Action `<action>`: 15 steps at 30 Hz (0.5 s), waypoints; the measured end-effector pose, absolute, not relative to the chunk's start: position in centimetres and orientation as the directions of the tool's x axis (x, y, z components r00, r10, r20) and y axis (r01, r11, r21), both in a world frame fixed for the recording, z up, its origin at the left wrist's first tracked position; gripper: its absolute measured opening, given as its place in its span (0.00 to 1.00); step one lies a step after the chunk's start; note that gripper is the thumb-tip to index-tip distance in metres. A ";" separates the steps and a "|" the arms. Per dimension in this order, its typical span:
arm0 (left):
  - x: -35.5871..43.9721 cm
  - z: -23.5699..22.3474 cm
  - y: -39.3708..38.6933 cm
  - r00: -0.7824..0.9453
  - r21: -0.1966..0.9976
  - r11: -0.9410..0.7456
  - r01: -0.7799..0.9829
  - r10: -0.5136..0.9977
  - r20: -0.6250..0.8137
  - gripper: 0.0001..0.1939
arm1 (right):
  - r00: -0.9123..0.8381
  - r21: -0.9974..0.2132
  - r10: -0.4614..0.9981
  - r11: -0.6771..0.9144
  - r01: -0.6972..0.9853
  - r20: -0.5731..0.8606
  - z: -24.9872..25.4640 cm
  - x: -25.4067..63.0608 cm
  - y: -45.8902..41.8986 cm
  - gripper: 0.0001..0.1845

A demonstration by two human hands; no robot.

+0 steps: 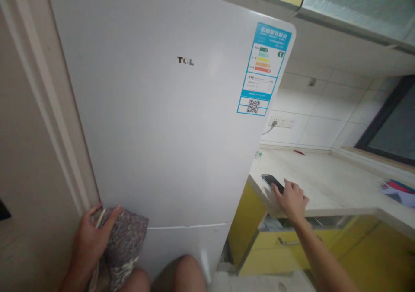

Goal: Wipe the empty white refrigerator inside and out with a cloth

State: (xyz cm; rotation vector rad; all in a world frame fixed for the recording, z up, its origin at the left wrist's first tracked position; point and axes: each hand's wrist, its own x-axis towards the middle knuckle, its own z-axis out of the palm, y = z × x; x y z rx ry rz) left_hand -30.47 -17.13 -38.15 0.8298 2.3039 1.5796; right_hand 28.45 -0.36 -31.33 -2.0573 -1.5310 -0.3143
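My left hand (92, 233) grips a grey mottled cloth (125, 242) pressed against the lower left of a white fridge door (162, 123). My right hand (292, 197) reaches out to the pale countertop (327, 179), fingers resting on a black phone (272, 182) lying near the counter's front edge. Both my knees show at the bottom of the view in front of the fridge.
A blue energy label (264, 69) is stuck on the fridge's upper right. Yellow cabinets with a drawer handle (292, 242) sit under the counter. A wall socket (282, 122) with a plug is on the tiled wall. Coloured items (397, 188) lie at the counter's right. A beige door frame (42, 106) borders the left.
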 end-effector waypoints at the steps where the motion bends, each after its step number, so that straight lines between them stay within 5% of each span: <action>1: -29.0 -38.1 -17.3 -0.823 0.931 0.231 0.281 0.557 0.111 0.42 | 0.290 -0.371 0.756 -0.068 0.926 0.587 -32.0 26.6 -2.3 0.33; 4: -23.5 -37.2 -17.6 -0.768 0.977 0.078 0.199 0.632 0.106 0.41 | 0.019 -0.597 0.794 0.441 0.670 0.608 -35.3 18.8 -9.6 0.28; 6: -19.6 -35.7 -17.7 -0.617 0.987 -0.053 0.151 0.775 0.136 0.42 | -0.172 -0.773 0.867 0.495 0.397 0.467 -37.7 13.0 -14.1 0.37; 8: -16.4 -34.2 -18.2 -0.447 0.987 -0.141 0.075 0.880 0.160 0.43 | -0.251 -0.899 0.903 0.398 0.183 0.349 -39.2 8.3 -17.2 0.52; 11: -13.9 -33.1 -19.9 -0.310 0.983 -0.086 -0.162 0.950 0.032 0.48 | -0.242 -0.988 0.957 0.151 -0.045 0.157 -39.1 4.8 -18.9 0.47; 15: -12.8 -35.5 -22.6 -0.116 0.855 0.126 -0.502 0.971 -0.211 0.46 | -0.164 -0.937 0.986 -0.051 -0.345 0.006 -36.5 5.2 -18.5 0.48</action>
